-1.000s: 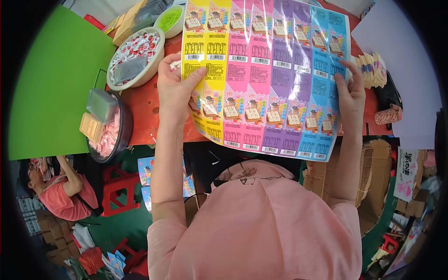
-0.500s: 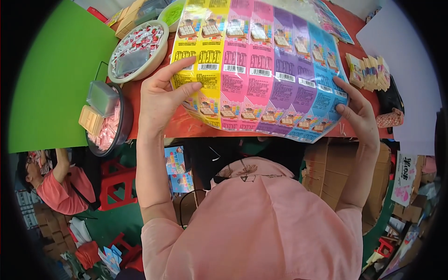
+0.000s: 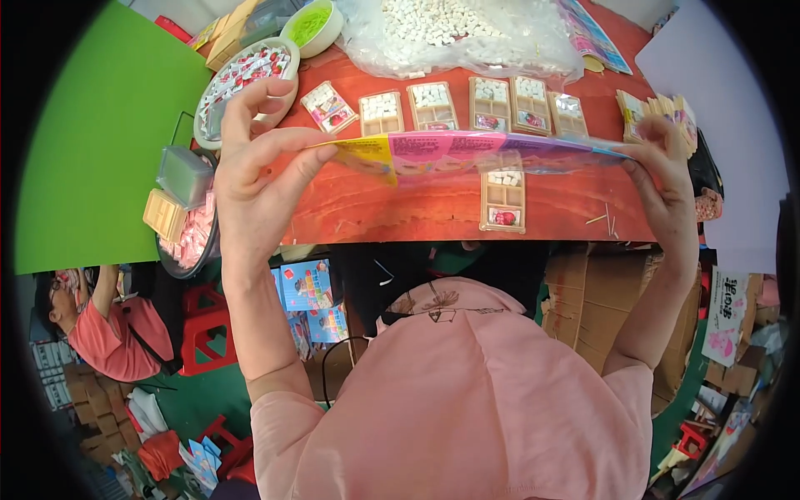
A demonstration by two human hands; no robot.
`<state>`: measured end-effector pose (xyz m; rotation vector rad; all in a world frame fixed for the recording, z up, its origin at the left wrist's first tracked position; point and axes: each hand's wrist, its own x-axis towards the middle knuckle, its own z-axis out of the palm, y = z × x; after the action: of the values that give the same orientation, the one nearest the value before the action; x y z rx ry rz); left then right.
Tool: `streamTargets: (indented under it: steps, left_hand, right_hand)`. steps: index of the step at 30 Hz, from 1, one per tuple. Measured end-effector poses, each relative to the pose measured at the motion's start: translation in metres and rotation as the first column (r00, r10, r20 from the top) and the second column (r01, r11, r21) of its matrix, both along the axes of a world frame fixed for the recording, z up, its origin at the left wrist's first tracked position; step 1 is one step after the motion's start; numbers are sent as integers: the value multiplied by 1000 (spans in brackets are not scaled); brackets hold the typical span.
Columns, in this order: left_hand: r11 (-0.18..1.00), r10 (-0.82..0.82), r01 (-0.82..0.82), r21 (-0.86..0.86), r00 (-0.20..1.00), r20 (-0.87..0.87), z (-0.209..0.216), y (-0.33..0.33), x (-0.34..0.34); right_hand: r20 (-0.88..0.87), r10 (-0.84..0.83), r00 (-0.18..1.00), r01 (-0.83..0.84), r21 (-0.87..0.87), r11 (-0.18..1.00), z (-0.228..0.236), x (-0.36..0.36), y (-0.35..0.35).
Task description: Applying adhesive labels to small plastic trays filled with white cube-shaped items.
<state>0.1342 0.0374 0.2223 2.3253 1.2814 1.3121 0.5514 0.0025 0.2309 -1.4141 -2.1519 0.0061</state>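
My left hand pinches one end of a glossy printed sheet between thumb and finger, its other fingers raised. At the opposite end, my right hand grips it the same way. Coloured yellow, pink, purple and blue, the sheet is stretched above the red table and seen almost edge-on. Partly under it stands a small beige compartment tray with white pieces at the top and a red-printed sachet at the bottom. Just beyond the sheet, several similar trays stand in a row, most holding white pieces.
A clear plastic bag of white pieces lies at the table's far side. To the left are a bowl of green bits, a basin of sachets and a dark tub of pink packets. Stacked trays stand right. A co-worker sits at left.
The sheet has tipped from facing me to nearly edge-on, uncovering the trays and bag behind it. My hands have moved farther apart, left hand leftward and right hand rightward.
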Motion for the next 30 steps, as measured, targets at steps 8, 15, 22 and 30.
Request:
streamTargets:
  steps: [8, 15, 22, 30]
  left_hand:
    - [961, -273, 276, -25, 958, 83, 28, -4, 47]
    - [949, 32, 107, -296, 903, 429, 1, -22, -13]
    - [770, 351, 87, -632, 769, 534, -72, -78, -83]
    - [650, 542, 119, -751, 620, 567, -140, -146, -128]
  right_hand:
    - [118, 347, 930, -365, 208, 907, 41, -136, 19]
    - [-112, 435, 894, -448, -281, 849, 19, -92, 59]
    - [-508, 181, 842, -482, -561, 673, -60, -64, 63]
    - [-589, 69, 805, -375, -417, 828, -97, -204, 128]
